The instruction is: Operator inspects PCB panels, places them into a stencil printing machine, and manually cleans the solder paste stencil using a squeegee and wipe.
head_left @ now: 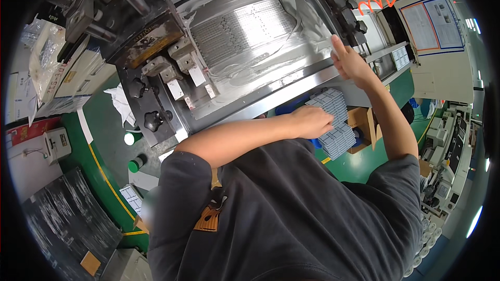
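In front of me is a screen-printing machine with a silvery mesh screen in a metal frame. Grey paste lies smeared around the perforated middle of the screen. My right hand is at the frame's right side, its fingers curled and one digit pointing away from me; whether it grips anything is hidden. My left arm reaches across my body. The left hand is closed beside a stack of grey gridded panels, overlapping it in view. Anything inside its fingers is hidden.
A dark clamp assembly with black knobs flanks the screen on the left. An open cardboard box stands beyond the panels. Green-lidded jars are at lower left. An orange coiled hose hangs at upper right.
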Motion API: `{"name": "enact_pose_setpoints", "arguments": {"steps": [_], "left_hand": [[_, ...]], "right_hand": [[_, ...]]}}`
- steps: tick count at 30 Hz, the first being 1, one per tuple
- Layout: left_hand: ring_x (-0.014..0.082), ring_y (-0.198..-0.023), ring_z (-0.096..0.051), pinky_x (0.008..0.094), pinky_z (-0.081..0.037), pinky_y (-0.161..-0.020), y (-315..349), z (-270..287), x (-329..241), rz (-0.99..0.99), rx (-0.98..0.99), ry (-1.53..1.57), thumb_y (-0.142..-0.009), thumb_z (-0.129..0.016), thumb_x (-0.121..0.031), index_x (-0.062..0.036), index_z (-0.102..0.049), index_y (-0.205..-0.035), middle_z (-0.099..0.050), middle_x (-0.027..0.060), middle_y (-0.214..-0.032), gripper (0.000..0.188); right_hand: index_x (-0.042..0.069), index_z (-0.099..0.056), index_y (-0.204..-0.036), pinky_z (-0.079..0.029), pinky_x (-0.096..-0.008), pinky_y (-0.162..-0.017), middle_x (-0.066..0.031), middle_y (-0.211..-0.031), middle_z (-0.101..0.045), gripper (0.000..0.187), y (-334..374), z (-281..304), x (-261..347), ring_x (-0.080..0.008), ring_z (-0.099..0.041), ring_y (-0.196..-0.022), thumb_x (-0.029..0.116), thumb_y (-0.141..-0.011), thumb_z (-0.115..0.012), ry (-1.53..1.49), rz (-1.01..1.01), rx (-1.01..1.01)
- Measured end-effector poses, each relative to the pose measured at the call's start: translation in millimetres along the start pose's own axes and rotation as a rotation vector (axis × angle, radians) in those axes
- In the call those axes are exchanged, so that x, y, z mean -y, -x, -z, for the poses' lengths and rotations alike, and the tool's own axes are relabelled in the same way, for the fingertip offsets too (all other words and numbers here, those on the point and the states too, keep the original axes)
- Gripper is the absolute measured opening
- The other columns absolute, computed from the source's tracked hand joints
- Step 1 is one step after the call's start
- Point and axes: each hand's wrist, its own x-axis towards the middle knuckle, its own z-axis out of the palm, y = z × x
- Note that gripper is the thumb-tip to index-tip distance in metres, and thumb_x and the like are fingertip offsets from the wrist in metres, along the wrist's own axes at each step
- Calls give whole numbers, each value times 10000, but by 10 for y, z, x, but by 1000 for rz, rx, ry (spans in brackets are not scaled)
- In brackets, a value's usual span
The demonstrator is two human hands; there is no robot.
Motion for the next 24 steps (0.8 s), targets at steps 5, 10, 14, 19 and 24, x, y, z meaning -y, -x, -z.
{"name": "enact_pose_setpoints", "arguments": {"steps": [5, 10, 14, 19, 24], "left_hand": [[377, -805, -639, 471, -491, -742, 11, 10, 2, 6, 8, -3, -923, -531, -275, -22, -610, -867, -661, 193, -806, 270], [373, -785, -659, 470, -520, -741, 17, -1, 4, -23, -25, -30, -905, -547, -275, -17, -636, -840, -668, 197, -770, 281], [372, -780, -660, 464, -521, -742, 10, -21, 29, -38, -36, -44, -902, -554, -266, -13, -636, -827, -667, 195, -759, 276], [358, -757, -662, 449, -523, -723, 25, -51, 72, -87, -76, -105, -873, -573, -229, -22, -637, -815, -663, 178, -737, 225], [313, -725, -673, 412, -527, -688, 32, -157, 164, -196, -152, -273, -791, -616, -171, -54, -643, -809, -665, 142, -715, 121]], "right_hand": [[82, -504, -903, -174, -231, -441, 57, -612, -362, 466, 103, -50, 182, -47, -217, -498, 513, -1000, -357, -362, -34, 138], [72, -517, -921, -217, -225, -431, 35, -636, -402, 449, 89, -83, 119, -49, -270, -486, 491, -1000, -374, -452, 9, 186], [74, -533, -923, -255, -222, -417, 22, -633, -412, 425, 89, -238, 65, -64, -319, -472, 471, -997, -399, -320, 100, 14], [20, -534, -896, -350, -266, -394, -33, -632, -468, 469, 174, -372, 97, -123, -432, -459, 458, -997, -401, -4, 164, -126], [-41, -527, -914, -439, -345, -398, -151, -641, -550, 525, 162, -439, 97, -238, -549, -447, 453, -1001, -372, 246, 207, -243]]}}
